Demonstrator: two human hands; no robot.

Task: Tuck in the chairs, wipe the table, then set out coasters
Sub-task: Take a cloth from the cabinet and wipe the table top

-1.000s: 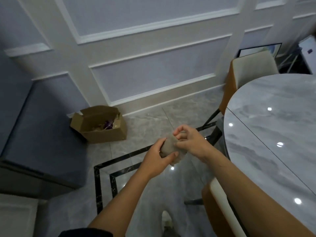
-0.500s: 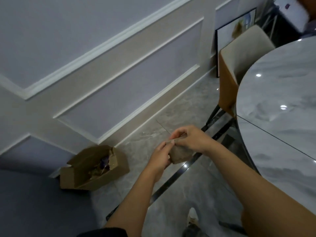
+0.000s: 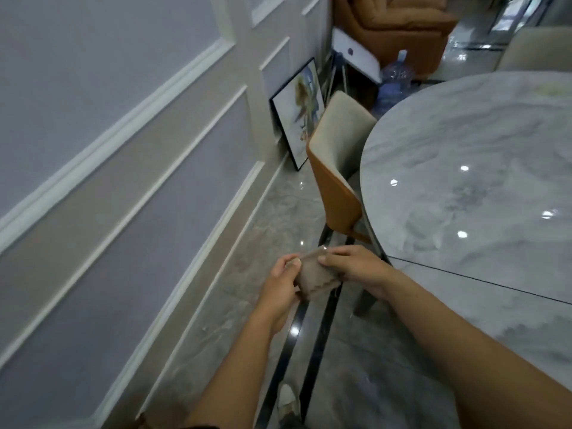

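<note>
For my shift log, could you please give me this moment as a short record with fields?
table: glossy marble top, rounded edge
chair: orange back, close against the table edge
cloth: folded, held beside the table, not touching it
left hand: grips the cloth's left end
right hand: pinches the cloth's upper edge
framed picture: leans against the wall beyond the chair

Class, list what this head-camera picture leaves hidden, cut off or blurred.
Head view throughout.
cloth: ends covered by left hand and right hand.
chair: seat hidden under table.
table: far side cut by right edge.
framed picture: motion-blurred.
</note>
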